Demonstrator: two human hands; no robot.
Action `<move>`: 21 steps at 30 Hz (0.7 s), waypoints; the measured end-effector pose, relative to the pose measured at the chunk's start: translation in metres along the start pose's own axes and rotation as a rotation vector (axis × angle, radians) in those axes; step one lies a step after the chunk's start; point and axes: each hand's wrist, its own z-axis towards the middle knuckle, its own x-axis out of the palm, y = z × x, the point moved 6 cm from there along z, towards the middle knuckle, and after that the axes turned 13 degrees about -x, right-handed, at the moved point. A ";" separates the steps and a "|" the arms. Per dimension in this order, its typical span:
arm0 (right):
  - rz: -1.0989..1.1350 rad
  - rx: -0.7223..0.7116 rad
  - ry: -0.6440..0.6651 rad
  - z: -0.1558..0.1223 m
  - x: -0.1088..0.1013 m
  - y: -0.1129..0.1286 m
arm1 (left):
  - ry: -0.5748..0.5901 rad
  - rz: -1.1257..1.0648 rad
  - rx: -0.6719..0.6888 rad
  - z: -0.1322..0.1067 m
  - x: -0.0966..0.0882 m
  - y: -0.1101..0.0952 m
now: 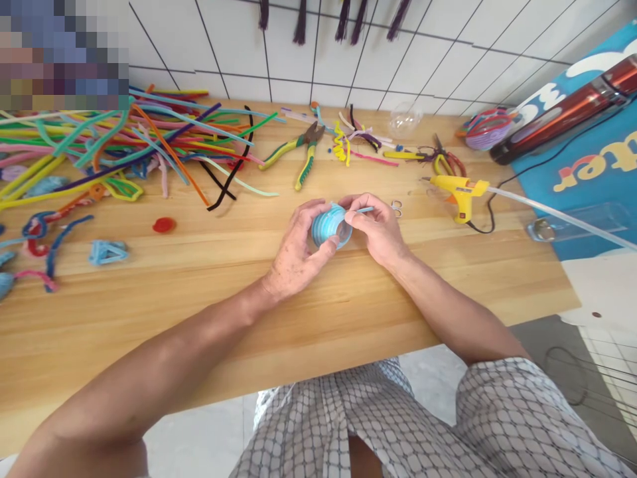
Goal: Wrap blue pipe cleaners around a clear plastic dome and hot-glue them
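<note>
My left hand (296, 255) is wrapped round a small clear ball (326, 226) that is partly covered with coils of light blue pipe cleaner. Its thumb presses the near side and its fingers curl over the far side. At the ball's right, my right hand (382, 231) pinches a light blue pipe cleaner (366, 210), whose free end sticks out to the right between thumb and fingers. Part of the ball's bare, see-through surface shows between the two thumbs. Both hands are just above the wooden table (318, 325).
Pliers (308, 143) and a heap of coloured pipe cleaners (164, 139) lie at the back and left. On the right are a yellow glue gun (460, 192), scissors (442, 159), a purple wrapped ball (490, 129) and a red flask (567, 109). A red cap (164, 225) lies left.
</note>
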 end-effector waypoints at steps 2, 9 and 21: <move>-0.009 0.000 0.000 0.000 0.000 0.000 | 0.008 -0.013 -0.002 0.000 0.000 0.000; 0.031 -0.012 -0.008 -0.001 -0.001 0.001 | -0.041 0.064 0.069 0.000 -0.001 -0.006; -0.385 -0.104 -0.104 -0.021 -0.070 0.034 | -0.081 0.012 0.007 -0.001 -0.001 0.007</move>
